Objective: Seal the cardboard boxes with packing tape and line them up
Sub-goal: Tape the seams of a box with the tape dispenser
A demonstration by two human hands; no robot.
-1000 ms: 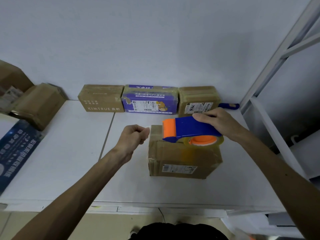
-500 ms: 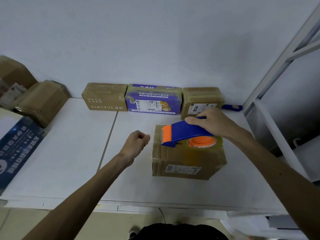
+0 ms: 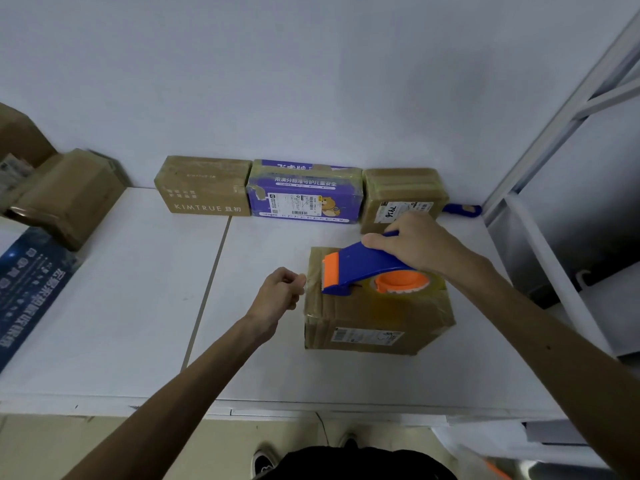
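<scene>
beside left hand (image 3: 280,295) pinching tape (image 3: 311,284), box (image 3: 375,318) under right hand's (image 3: 415,244) dispenser (image 3: 360,268)

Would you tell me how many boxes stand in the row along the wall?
3: KIMTRUE box on the left, purple box in the middle, labelled box on the right; none seems hidden.

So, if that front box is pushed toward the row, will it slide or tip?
Probably slides: the front box sits flat and wide on the smooth table. Its glossy taped faces may feel slippery. Its straight edges suggest it stays stiff.
</scene>
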